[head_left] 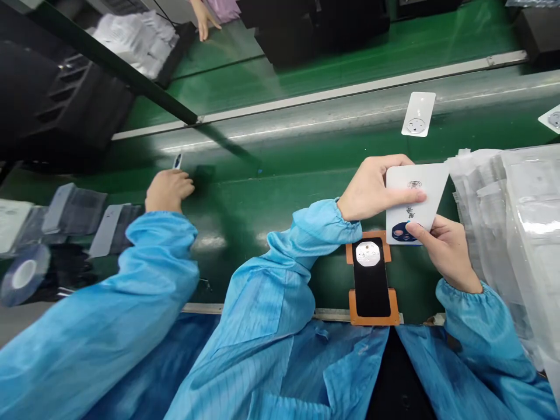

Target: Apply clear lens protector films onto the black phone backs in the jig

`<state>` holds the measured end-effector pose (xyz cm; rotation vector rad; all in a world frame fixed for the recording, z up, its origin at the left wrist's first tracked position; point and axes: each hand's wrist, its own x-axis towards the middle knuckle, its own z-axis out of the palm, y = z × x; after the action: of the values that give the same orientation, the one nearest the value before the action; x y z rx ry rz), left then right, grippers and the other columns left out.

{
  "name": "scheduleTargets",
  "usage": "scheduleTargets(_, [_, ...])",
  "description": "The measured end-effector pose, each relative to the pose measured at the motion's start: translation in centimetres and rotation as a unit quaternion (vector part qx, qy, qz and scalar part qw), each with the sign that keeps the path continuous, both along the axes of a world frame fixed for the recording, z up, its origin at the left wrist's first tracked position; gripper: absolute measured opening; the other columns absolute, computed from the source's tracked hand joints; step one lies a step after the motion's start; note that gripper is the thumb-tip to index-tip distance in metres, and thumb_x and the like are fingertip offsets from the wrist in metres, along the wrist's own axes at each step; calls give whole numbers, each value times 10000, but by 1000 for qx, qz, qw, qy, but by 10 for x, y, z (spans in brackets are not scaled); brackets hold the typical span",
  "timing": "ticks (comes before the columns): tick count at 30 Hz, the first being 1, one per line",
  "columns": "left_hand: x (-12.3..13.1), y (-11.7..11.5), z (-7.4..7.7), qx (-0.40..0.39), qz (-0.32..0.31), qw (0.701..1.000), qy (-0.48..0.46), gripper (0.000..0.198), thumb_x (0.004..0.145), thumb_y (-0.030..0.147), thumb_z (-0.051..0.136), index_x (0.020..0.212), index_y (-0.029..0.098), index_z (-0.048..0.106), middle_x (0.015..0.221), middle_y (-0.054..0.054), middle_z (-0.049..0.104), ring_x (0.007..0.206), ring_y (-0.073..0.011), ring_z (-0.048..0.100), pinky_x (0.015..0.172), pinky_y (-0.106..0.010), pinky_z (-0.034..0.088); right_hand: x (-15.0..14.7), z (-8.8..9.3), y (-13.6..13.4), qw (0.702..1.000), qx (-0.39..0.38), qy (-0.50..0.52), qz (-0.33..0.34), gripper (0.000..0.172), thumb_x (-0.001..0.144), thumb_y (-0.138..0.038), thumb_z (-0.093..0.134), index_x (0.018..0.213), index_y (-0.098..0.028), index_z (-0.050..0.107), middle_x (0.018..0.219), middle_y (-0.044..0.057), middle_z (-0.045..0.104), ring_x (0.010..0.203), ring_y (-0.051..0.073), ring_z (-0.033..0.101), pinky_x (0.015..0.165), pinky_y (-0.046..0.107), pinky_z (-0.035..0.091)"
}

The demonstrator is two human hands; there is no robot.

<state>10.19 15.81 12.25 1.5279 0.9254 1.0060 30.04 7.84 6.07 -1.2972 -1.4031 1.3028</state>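
Observation:
Both my hands hold a white rectangular panel [415, 195] with a dark blue camera patch at its lower end, above the green belt [271, 192]. My left hand [371, 186] grips its left edge with the thumb across the face. My right hand [441, 251] pinches its lower right corner. Just below the panel lies an orange-framed jig [373, 315] with a black insert and a round silvery piece [366, 254] at its top.
A co-worker's blue-sleeved arm reaches in at the left, the fist [168, 189] holding a small pen-like item. Clear plastic bags [507, 198] are stacked at the right. Two white panels [419, 114] [553, 119] lie farther along the belt. A tape roll [24, 274] and grey trays sit at the left. Another person's hand [203, 20] shows at the top.

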Motion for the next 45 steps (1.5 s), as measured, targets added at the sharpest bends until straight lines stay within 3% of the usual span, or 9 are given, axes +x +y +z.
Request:
scheduleTargets(5, [13, -12, -20, -95, -44, 994, -15, 458, 729, 505, 927, 893, 122, 736, 905, -57, 767, 811, -173, 695, 703, -259, 548, 0, 0, 2, 997, -53, 50, -31, 322, 753, -484, 930, 783, -195, 793, 778, 46, 780, 725, 228, 738, 643, 337, 624])
scheduleTargets(11, [9, -27, -33, -68, -118, 989, 53, 347, 847, 408, 831, 1027, 118, 766, 1092, -105, 792, 1007, -238, 730, 887, -311, 579, -3, -6, 2, 996, -71, 46, -12, 385, 667, -491, 964, 786, -172, 786, 765, 49, 750, 748, 246, 708, 617, 344, 568])
scheduleTargets(14, [0, -29, -40, -107, -113, 987, 50, 448, 886, 543, 786, 998, 110, 761, 938, -95, 788, 813, -207, 735, 743, -296, 598, -3, -5, 4, 997, 7, -49, -58, 374, 781, -533, 877, 808, -178, 762, 771, 45, 733, 726, 237, 695, 622, 357, 558])
scheduleTargets(17, [-4, -29, -48, -172, -45, 984, -32, 567, 845, 651, 798, 986, 104, 748, 828, -90, 767, 617, -164, 686, 558, -268, 568, -2, -2, 5, 960, 185, -142, -157, 338, 879, -468, 806, 1085, -207, 744, 1097, 96, 761, 1015, 293, 726, 830, 431, 610])
scheduleTargets(21, [2, -33, -58, -147, 86, 978, -120, 530, 767, 614, 889, 981, 141, 779, 986, -95, 803, 746, -175, 743, 716, -296, 648, -5, 4, 4, 906, 307, -221, -189, 150, 955, -356, 726, 1057, -245, 724, 1037, 101, 760, 1002, 300, 738, 863, 475, 618])
scheduleTargets(24, [10, -42, -63, -131, 116, 978, -112, 513, 797, 644, 853, 929, 151, 802, 960, -81, 809, 811, -197, 764, 819, -329, 658, -10, 4, 2, 908, 309, -229, -167, 93, 999, -316, 659, 988, -269, 738, 970, 88, 765, 954, 301, 751, 900, 510, 611])
scheduleTargets(30, [16, -62, -69, -85, 71, 993, -50, 486, 943, 652, 694, 1068, 208, 848, 1105, -69, 822, 1095, -274, 762, 1027, -388, 611, -14, 1, 3, 899, 322, -225, -194, 103, 1015, -308, 660, 957, -263, 733, 951, 55, 781, 918, 249, 763, 843, 424, 621])
scheduleTargets(38, [15, -67, -80, -59, 54, 996, -36, 465, 999, 567, 663, 1289, 225, 786, 1164, -65, 811, 1107, -257, 751, 1018, -374, 605, -14, 2, 2, 903, 325, -203, -193, 99, 1007, -261, 659, 944, -231, 729, 947, 71, 791, 910, 237, 769, 817, 387, 641])
scheduleTargets(45, [17, -71, -74, -22, 39, 998, -32, 459, 1025, 531, 634, 1389, 270, 737, 1318, -54, 771, 1246, -281, 730, 1116, -387, 588, -16, 0, 3, 910, 299, -201, -205, 121, 1016, -275, 617, 947, -290, 716, 993, 48, 787, 956, 262, 769, 848, 434, 644])
